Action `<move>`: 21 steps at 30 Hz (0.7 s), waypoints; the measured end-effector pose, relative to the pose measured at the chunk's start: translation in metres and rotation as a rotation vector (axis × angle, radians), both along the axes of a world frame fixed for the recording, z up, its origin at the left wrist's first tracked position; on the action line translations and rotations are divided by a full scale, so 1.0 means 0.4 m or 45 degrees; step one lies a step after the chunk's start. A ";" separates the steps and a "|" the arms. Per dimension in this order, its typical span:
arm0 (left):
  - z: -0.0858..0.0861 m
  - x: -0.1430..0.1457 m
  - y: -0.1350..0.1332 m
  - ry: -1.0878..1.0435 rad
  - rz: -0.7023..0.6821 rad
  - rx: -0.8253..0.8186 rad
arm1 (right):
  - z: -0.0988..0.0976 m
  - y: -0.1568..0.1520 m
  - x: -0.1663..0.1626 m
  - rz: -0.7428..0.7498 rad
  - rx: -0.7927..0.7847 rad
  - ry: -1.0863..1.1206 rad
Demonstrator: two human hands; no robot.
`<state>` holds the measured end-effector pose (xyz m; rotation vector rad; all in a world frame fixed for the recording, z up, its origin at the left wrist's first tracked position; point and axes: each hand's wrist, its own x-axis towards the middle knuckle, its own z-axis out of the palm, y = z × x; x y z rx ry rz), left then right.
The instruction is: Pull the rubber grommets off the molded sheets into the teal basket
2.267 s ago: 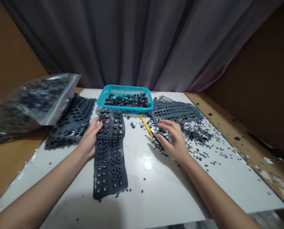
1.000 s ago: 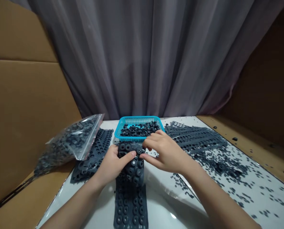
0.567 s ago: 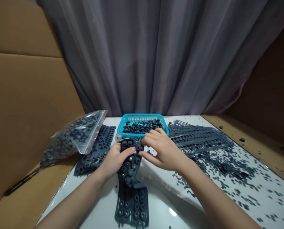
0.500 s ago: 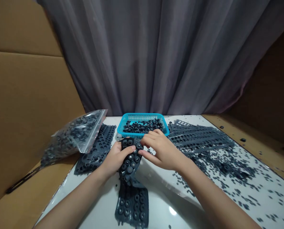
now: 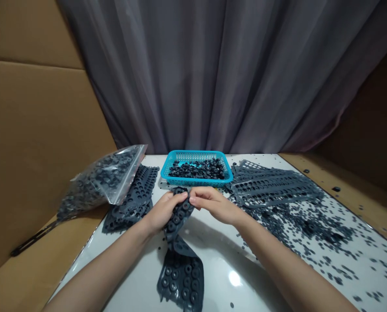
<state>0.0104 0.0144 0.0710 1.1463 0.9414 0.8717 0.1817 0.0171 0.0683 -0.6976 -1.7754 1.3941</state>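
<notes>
A dark grey rubber sheet [image 5: 182, 275] studded with round, ring-like parts hangs twisted from my hands, its lower end on the white table. My left hand [image 5: 162, 212] is closed around the upper part of this sheet, thumb on its front. Against the sheet's top right edge, my right hand [image 5: 216, 206] pinches with thumb and forefinger. What exactly lies between those fingertips is too small to make out. Just beyond both hands stands a blue plastic basket [image 5: 196, 181] holding many small black rubber parts [image 5: 209, 169].
A clear zip bag [image 5: 107, 173] full of dark parts leans at the left, beside stacked rubber sheets [image 5: 139, 186]. Punched-out sheets [image 5: 271, 186] lie at the right, with small dark scraps [image 5: 313, 227] scattered over the table [image 5: 245, 277]. Cardboard [image 5: 34, 143] and a curtain [image 5: 193, 78] surround it.
My right hand's fingers have drawn together into a pinch at the sheet's edge. The held upper part of the sheet has turned and looks narrower. The view has shifted slightly.
</notes>
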 end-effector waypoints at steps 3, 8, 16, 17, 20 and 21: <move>-0.008 0.012 -0.001 -0.215 0.120 -0.117 | -0.025 -0.005 -0.041 0.007 -0.315 0.460; -0.009 0.044 -0.014 -0.506 0.165 -0.323 | -0.041 -0.024 -0.082 -0.031 -0.644 0.855; 0.015 0.011 0.017 -0.811 0.290 -0.241 | -0.004 -0.025 -0.064 -0.008 -0.660 1.189; 0.019 0.003 0.025 -0.799 0.320 -0.179 | 0.005 -0.025 -0.060 -0.001 -0.607 1.182; 0.023 -0.009 0.040 -0.578 0.373 -0.037 | 0.019 -0.024 -0.047 0.018 -0.447 1.065; 0.022 -0.011 0.040 -0.489 0.380 -0.002 | 0.019 -0.022 -0.044 0.019 -0.412 1.025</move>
